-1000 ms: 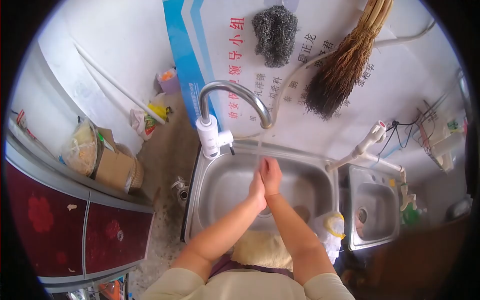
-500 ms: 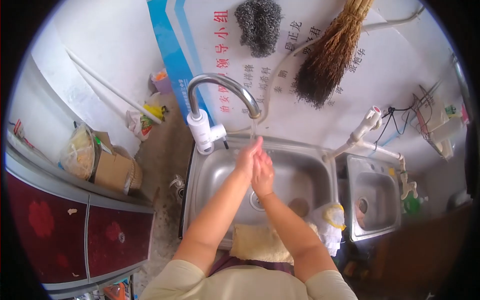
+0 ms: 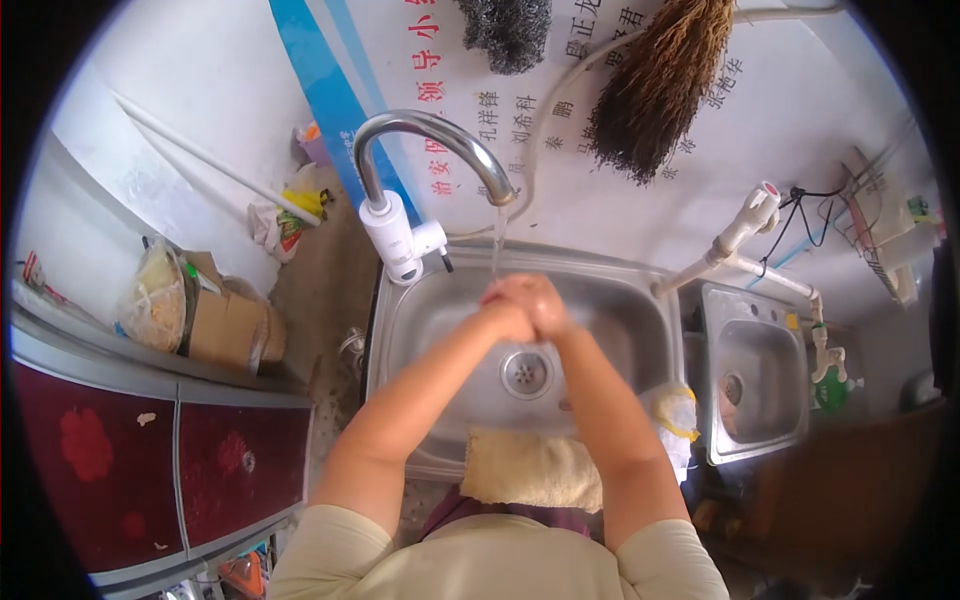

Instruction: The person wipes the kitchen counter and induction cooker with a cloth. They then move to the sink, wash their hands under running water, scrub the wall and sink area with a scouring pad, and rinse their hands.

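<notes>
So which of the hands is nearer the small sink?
Right: the right hand is on the side toward the small sink; the left hand, against the right one, is farther away.

Smooth metal sink (image 3: 635, 340), glossy metal faucet (image 3: 430, 122) with white plastic base (image 3: 390, 240).
At the sink's front edge, matt, fuzzy cloth (image 3: 528, 470); behind the sink, rough-bristled broom (image 3: 665, 90) and coarse, wiry scourer (image 3: 508, 35).

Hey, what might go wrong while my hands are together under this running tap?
Water from the tap could splash off the left hand and right hand, perhaps over the sink onto the shirt. Drips might also soak the cloth at the sink's near edge.
</notes>
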### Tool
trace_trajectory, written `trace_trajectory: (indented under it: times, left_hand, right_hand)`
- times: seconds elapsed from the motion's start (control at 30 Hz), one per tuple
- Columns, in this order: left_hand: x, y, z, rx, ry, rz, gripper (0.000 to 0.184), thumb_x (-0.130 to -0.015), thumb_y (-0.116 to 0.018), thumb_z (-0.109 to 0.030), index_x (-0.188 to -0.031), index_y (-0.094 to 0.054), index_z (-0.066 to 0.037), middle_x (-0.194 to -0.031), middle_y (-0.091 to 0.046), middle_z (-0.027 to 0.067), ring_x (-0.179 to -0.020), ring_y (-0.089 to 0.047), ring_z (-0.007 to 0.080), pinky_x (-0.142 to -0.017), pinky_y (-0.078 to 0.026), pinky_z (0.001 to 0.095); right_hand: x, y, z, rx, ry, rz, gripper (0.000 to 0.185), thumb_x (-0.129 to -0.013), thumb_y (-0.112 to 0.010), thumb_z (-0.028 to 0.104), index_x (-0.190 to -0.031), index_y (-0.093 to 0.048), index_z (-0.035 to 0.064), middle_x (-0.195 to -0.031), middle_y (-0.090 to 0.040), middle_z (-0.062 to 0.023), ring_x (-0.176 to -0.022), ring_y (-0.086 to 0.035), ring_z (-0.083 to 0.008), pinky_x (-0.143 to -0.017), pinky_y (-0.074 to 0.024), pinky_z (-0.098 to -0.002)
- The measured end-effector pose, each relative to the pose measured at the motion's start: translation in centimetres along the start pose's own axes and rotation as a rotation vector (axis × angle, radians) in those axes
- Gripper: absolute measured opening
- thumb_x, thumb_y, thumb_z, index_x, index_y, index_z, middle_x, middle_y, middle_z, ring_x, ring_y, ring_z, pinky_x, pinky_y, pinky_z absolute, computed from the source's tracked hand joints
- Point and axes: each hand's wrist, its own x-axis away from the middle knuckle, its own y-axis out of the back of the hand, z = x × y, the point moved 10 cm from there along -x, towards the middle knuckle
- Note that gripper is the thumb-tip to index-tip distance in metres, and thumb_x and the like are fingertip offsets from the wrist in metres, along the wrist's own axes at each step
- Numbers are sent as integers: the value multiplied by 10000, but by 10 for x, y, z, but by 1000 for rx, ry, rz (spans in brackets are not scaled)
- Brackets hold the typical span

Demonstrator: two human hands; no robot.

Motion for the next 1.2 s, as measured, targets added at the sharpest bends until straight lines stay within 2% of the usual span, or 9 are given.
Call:
trace_trajectory:
  times: [0.07,0.17,0.33,0.47,0.57,0.7,0.87,1.03,1.2]
  left_hand:
    - [0,-5,-2,-21,-1,127,138,-722,-667,-173,-670,-630,-49,-648,-609,87,-584,-598,179,-575,-484,305]
    - [-22,-8,4,674,-127,218,115,-714,-661,-146,-680,-657,-36,-659,-635,86,-593,-611,167,-580,-490,295]
    - [-47,7,-5,1246,-122,-276,204,-807,-620,-223,-767,-611,-23,-670,-615,92,-587,-576,147,-532,-453,230]
    - [-64,-16,-7,374,14,-42,228,-827,-621,-235,-740,-606,-25,-647,-617,76,-508,-587,148,-446,-452,233]
    - [-84,-31,7,-196,-25,104,243,-803,-637,-248,-681,-606,-40,-617,-616,75,-548,-618,150,-474,-480,281]
    - [-76,-53,17,-1453,-405,214,123,-738,-553,-144,-694,-652,-87,-687,-651,119,-648,-650,270,-561,-519,397]
    - [-58,-59,58,-1679,-501,275,155,-772,-531,-210,-769,-633,-95,-729,-647,113,-668,-643,268,-576,-516,399]
    - [-52,-14,58,-1155,-283,89,207,-806,-508,-277,-843,-615,-103,-771,-642,107,-688,-636,267,-591,-512,401]
    - [-28,43,90,674,-8,-315,268,-839,-486,-343,-918,-596,-111,-814,-637,101,-708,-629,265,-607,-509,402]
  right_hand:
    - [9,5,-9,-308,-79,70,322,-878,-500,292,-970,-599,-1,-940,-628,-133,-752,-617,-298,-835,-474,-422]
    - [3,12,-35,-847,211,-80,502,-882,-479,481,-1094,-519,27,-992,-588,-158,-859,-579,-291,-807,-479,-428]
    - [13,-31,-65,-1498,110,-166,546,-835,-514,574,-1044,-520,70,-921,-567,-113,-847,-554,-264,-773,-474,-404]
    - [30,-73,-86,-1736,-60,-38,567,-802,-598,551,-1106,-519,79,-1009,-575,-105,-927,-558,-249,-826,-467,-400]
    - [80,-115,-39,-1376,-316,-208,580,-810,-667,427,-1184,-473,29,-1069,-589,-113,-977,-580,-250,-885,-467,-394]
    - [100,-145,-17,-1011,-398,-232,623,-844,-613,448,-1277,-413,49,-1193,-539,-132,-1098,-530,-240,-962,-416,-406]
    - [98,-130,-17,-621,-530,4,314,-910,-562,325,-1055,-527,49,-952,-617,-99,-851,-627,-165,-730,-517,-308]
    - [28,-34,14,-670,-171,-171,197,-938,-517,231,-847,-548,59,-678,-585,-24,-588,-562,-104,-501,-460,-197]
    - [-1,-37,-69,-963,-353,-328,170,-941,-508,191,-859,-567,54,-657,-570,-4,-562,-531,-87,-467,-431,-205]
